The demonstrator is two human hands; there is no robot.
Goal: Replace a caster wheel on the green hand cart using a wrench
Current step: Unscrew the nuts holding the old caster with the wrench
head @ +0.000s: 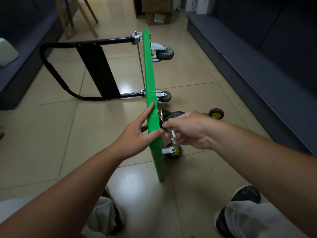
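Observation:
The green hand cart (148,69) stands on its side edge on the floor, its black handle (56,74) folded out to the left. My left hand (137,134) steadies the deck's top edge, index finger straight along it and thumb against the edge. My right hand (187,129) grips a silvery wrench (172,134) at the underside, beside a black caster (173,115) at the deck. A yellow-hubbed caster (174,151) is mounted below my hand. Two grey casters (164,53) (165,96) sit farther along. A loose yellow-hubbed wheel (216,113) lies on the floor.
Dark sofas line both sides of the tiled aisle (257,54) (20,54). Wooden chair legs (78,16) and cardboard boxes (154,9) stand at the far end. My feet (240,203) are planted near the cart's near end.

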